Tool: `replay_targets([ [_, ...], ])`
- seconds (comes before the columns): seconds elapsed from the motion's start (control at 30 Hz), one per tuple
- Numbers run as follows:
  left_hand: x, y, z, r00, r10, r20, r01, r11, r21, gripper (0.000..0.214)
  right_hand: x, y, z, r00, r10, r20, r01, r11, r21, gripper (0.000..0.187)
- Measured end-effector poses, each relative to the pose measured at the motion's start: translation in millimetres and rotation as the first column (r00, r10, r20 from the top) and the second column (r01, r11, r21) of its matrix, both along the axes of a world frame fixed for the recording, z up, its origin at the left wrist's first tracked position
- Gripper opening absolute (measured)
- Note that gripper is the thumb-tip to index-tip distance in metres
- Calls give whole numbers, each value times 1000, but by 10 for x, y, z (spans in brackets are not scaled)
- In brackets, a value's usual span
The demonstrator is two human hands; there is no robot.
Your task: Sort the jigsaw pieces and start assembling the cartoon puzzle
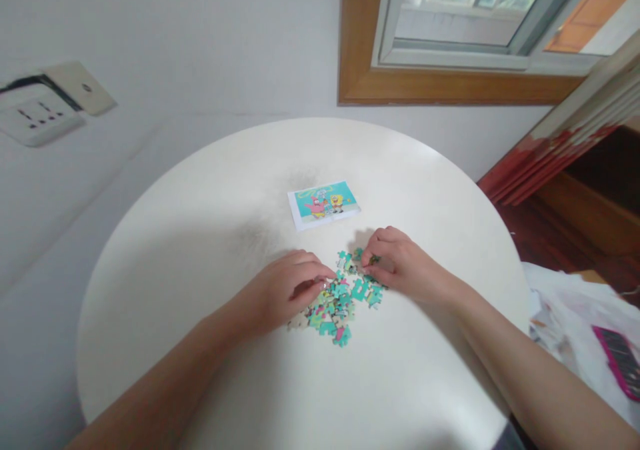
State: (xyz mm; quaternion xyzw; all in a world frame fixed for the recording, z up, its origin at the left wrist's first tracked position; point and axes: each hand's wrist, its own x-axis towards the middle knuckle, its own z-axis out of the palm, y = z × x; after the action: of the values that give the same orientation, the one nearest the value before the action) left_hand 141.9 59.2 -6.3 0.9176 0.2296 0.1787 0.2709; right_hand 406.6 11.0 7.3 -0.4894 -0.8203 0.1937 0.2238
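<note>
A loose heap of jigsaw puzzle pieces (340,297), mostly turquoise with bits of pink, yellow and beige, lies on the white round table (400,370). At the heap's left side, my left hand (285,287) has thumb and index finger closed on a small puzzle piece, mostly covered by the fingertips. My right hand (400,263) reaches in from the right, its fingers pinched on a puzzle piece at the heap's upper right edge; the fingers hide much of that piece. Beyond the heap lies a picture card (325,205) with a pink and a yellow cartoon figure on turquoise.
A white wall (225,43) with a socket (43,117) borders the table's far side. The wood-framed window (360,87) is at the upper right, beside a red and white curtain (545,150). Right of the table, a pink-edged dark object (620,360) rests on white plastic.
</note>
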Motion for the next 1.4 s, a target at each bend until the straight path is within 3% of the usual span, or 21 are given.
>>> replay_targets([
  [0.27,10,2,6,1000,1,-8,-1,1000,-19,22,25,-126,180,981,193,20,-192,981,-18,19],
  [0.47,12,1,-1,1000,-6,4,6,1000,-13,21,37,-170,122,967,190,171,-181,981,-68,36],
  [0.87,-53,2,83,999,22,-44,-24,999,-49,22,2,-160,109,980,163,118,-151,983,-109,8],
  [1.03,-139,19,147,991,16,-130,-29,994,-104,15,3,-156,92,983,161,89,-153,984,-92,9],
  [1.13,-168,9,182,989,-21,-147,1,991,-134,24,8,-164,78,985,150,87,-142,986,-88,12],
  [1.4,-164,-5,181,988,-15,-155,-5,992,-123,18,1,-164,78,984,154,90,-146,985,-89,11],
])
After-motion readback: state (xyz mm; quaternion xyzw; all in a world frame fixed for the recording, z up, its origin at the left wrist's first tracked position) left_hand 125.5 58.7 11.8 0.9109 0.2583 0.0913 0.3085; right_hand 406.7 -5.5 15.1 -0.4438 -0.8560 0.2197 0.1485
